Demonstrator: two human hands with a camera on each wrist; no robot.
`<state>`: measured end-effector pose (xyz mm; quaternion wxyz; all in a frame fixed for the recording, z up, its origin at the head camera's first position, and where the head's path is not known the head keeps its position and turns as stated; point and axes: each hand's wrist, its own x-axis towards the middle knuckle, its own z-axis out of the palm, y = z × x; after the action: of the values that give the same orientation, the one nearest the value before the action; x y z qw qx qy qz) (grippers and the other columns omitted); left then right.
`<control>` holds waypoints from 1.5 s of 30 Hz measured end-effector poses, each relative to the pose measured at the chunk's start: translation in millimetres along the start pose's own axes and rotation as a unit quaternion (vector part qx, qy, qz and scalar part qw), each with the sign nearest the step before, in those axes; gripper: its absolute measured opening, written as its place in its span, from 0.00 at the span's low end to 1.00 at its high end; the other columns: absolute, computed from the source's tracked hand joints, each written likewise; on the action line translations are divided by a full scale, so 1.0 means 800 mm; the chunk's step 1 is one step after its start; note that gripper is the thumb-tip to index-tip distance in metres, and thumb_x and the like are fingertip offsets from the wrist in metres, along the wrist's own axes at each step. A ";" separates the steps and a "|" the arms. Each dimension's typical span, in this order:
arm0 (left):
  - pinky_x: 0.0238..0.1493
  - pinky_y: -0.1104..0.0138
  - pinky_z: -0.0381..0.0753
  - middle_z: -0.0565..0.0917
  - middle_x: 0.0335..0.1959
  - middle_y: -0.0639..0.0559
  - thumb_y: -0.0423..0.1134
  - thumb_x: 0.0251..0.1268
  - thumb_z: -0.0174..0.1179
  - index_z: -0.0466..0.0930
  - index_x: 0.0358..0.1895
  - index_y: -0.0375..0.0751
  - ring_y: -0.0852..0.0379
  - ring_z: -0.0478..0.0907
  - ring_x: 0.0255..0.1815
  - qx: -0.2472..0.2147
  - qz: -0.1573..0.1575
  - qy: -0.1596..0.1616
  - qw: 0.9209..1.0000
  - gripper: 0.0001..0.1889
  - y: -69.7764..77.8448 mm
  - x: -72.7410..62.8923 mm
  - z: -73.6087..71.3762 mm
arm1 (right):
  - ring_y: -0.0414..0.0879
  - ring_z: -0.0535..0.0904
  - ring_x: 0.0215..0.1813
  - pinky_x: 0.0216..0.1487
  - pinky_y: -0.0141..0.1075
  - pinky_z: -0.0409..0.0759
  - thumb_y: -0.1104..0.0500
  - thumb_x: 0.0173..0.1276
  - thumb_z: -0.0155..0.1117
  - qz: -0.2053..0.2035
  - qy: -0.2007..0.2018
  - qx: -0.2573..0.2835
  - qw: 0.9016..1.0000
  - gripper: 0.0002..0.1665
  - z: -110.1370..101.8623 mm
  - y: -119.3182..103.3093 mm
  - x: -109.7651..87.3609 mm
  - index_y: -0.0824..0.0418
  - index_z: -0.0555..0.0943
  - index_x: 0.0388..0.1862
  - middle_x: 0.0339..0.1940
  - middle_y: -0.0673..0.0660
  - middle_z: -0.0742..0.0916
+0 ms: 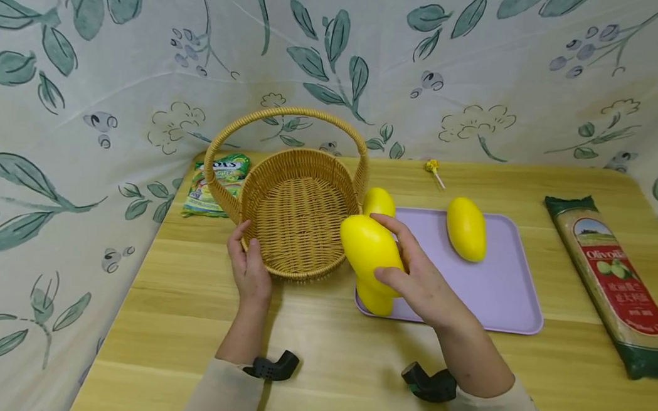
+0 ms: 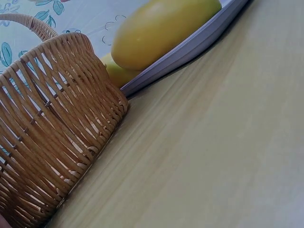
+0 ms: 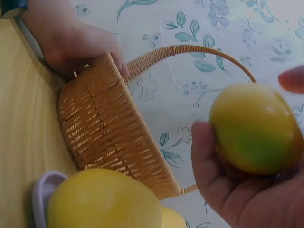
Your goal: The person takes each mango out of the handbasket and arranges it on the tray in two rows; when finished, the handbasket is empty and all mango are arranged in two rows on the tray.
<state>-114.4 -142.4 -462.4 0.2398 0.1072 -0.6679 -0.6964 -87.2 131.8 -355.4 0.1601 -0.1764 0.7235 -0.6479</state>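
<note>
A wicker basket [image 1: 299,222] with a tall arched handle stands on the table, nothing inside it. My left hand [image 1: 252,279] grips its near left rim, thumb over the edge. My right hand [image 1: 428,293] holds a yellow mango [image 1: 368,245] in the air, between the basket and a lilac tray [image 1: 505,279]. In the right wrist view, fingers and palm cup that mango [image 3: 256,128], which shows a greenish patch. Beneath it, a second mango [image 1: 374,301] lies at the tray's near left, partly hidden. Another mango [image 1: 379,201] sits at the far left corner, and one more mango [image 1: 466,229] farther right.
A green snack bag [image 1: 217,186] lies behind the basket's left side. A lollipop [image 1: 433,169] is near the table's back edge. To the tray's right lies a long pasta packet [image 1: 613,279]. Patterned cloth [image 1: 326,61] hangs behind the wooden table [image 1: 320,356].
</note>
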 end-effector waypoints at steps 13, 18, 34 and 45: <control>0.72 0.66 0.61 0.65 0.71 0.45 0.34 0.78 0.41 0.66 0.68 0.36 0.50 0.61 0.76 -0.005 0.004 0.004 1.000 0.20 -0.002 0.000 0.000 | 0.57 0.77 0.54 0.50 0.42 0.82 0.56 0.65 0.74 0.082 0.098 -0.049 0.991 0.48 -0.032 -0.002 -0.002 0.48 0.59 0.78 0.62 0.62 0.78; 0.71 0.65 0.61 0.65 0.71 0.45 0.33 0.78 0.40 0.65 0.69 0.36 0.47 0.60 0.77 -0.002 0.000 0.002 1.000 0.20 -0.002 0.000 -0.001 | 0.55 0.80 0.53 0.48 0.40 0.81 0.45 0.66 0.73 0.143 0.111 -0.128 0.975 0.50 -0.053 -0.001 -0.007 0.46 0.57 0.80 0.59 0.65 0.83; 0.70 0.67 0.62 0.65 0.71 0.46 0.32 0.78 0.40 0.64 0.69 0.34 0.46 0.60 0.77 0.001 -0.001 0.000 1.000 0.20 -0.002 0.001 0.000 | 0.57 0.79 0.51 0.42 0.38 0.75 0.28 0.64 0.64 0.233 0.064 -0.334 0.911 0.61 -0.107 0.034 -0.040 0.56 0.52 0.83 0.58 0.69 0.80; 0.75 0.60 0.59 0.63 0.73 0.49 0.34 0.79 0.40 0.64 0.69 0.39 0.53 0.57 0.78 0.010 -0.017 -0.002 1.000 0.20 0.001 -0.002 -0.002 | 0.61 0.78 0.50 0.40 0.40 0.76 0.29 0.67 0.62 0.262 0.044 -0.344 0.901 0.57 -0.136 0.057 -0.071 0.55 0.51 0.83 0.60 0.75 0.76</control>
<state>-112.4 -142.9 -461.9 0.2257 0.1197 -0.6736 -0.6936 -88.9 258.9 -388.4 0.2216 0.0041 0.9278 -0.3002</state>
